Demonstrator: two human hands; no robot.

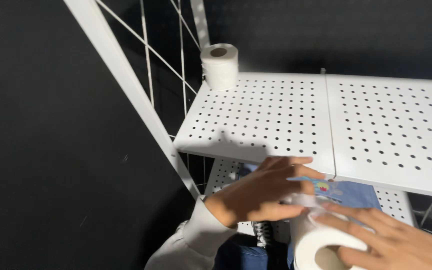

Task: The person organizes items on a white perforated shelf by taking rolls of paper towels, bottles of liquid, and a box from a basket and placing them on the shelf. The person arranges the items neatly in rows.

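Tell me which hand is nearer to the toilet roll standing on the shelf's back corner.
Left. The left hand reaches below the shelf's front edge, under the upright toilet roll; the right hand sits lower right, holding another roll.

I see a black, matte wall (51, 150) filling the left and top of my view. Against it stands a white metal rack: a slanted frame post (126, 85) with thin wire bracing (146, 47) behind it, and an upper shelf (266, 115) of two perforated panels meeting at a seam. A lower perforated shelf (223, 172) shows beneath its front edge. Light falls brightly on the upper shelf.
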